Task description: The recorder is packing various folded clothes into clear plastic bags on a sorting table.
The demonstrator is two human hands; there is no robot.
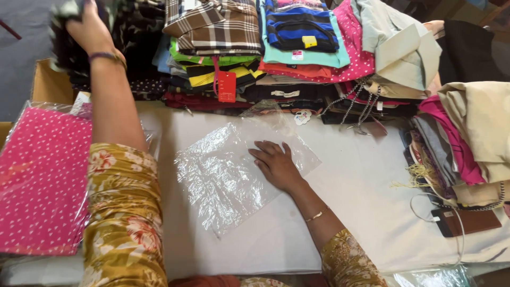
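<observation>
Head view, right hand (275, 163) flat on plastic bag (223, 178)

Clear plastic bag (223, 175): thin, glossy, crinkled film. Bench (361, 186) cover: matt white cloth, smooth. Folded garments (276, 48) at 12 o'clock: woven and knit cloth, matt. Pink dotted fabric (42, 180) at 9 o'clock: cloth under glossy plastic wrap.

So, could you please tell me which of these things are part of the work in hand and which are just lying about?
In hand:
- clear plastic bag, flat under the right hand
- dark folded garment, reached by the left hand

Lying about:
- pink dotted packet
- brown plaid shirt
- red tag
- brown wallet
</observation>
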